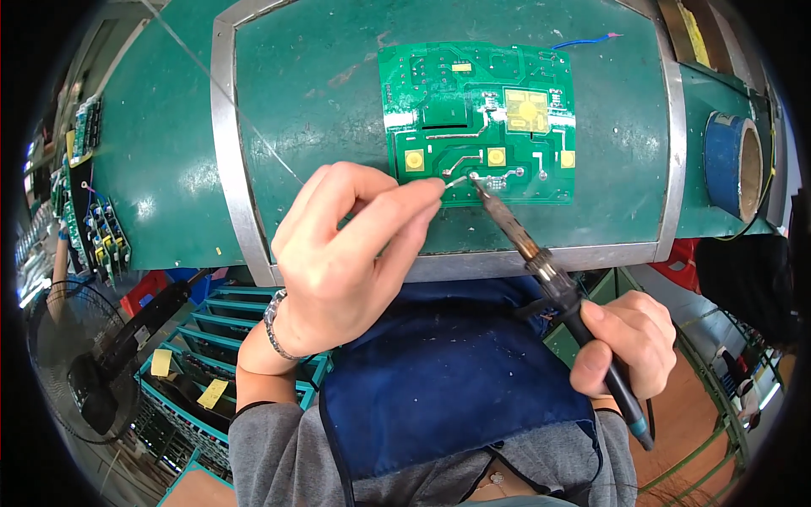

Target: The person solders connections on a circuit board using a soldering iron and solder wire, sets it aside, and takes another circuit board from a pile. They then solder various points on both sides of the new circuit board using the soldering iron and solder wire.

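Note:
A green circuit board point(460, 93) with yellow square patches and silvery solder traces lies on the green work surface. My right hand point(627, 345) is closed round the black handle of a soldering iron point(541, 262), whose tip meets the board near its front edge. Close to that tip, my left hand point(351, 241) pinches a thin strand of solder wire point(454, 182), its end at the same spot on the board. A long part of the wire runs up and left from behind my left hand. A blue wire point(583, 41) sticks out at the board's far right corner.
Metal strips point(226, 127) edge the work surface on both sides and in front. A blue roll of tape point(733, 165) stands at the right. Farther left are several small circuit boards point(106, 232), a fan point(84, 363) and a teal rack point(190, 372).

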A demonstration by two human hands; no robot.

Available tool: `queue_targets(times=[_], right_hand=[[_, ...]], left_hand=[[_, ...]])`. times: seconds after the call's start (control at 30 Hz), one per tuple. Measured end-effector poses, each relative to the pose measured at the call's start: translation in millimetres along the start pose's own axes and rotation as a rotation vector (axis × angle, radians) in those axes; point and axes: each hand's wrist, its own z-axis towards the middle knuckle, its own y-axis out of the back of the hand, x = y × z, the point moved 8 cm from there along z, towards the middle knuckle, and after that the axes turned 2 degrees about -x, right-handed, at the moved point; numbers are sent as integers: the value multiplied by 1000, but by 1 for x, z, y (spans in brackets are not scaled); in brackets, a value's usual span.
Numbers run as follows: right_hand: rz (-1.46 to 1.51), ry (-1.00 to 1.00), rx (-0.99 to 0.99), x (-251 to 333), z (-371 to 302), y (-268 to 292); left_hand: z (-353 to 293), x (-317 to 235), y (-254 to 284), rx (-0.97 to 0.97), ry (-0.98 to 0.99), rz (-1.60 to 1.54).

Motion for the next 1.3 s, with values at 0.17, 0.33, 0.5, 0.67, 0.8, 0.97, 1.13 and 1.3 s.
queue_targets(times=[0.17, 0.33, 0.5, 0.67, 0.8, 0.97, 1.13, 1.3], right_hand=[[-2, -25, -112, -1, -9, 12], [36, -72, -93, -7, -8, 6], [20, -79, -79, -8, -6, 3], [21, -67, -65, -9, -7, 5], [24, -84, -85, -9, -8, 7], [34, -112, -101, -12, -9, 8], [29, -111, -121, -15, -9, 9], [45, -101, -128, -16, -9, 9]], left_hand=[[-8, -3, -7, 5, 62, -82], [-6, -3, -11, -11, 28, -89], [-3, -4, -11, 18, 14, -63], [-3, -6, -13, 14, 43, -85], [-1, -6, -16, 16, 27, -89], [1, -7, -19, 17, 8, -86], [5, -8, -16, 0, -26, -42], [9, -17, -15, 11, -132, 73]])
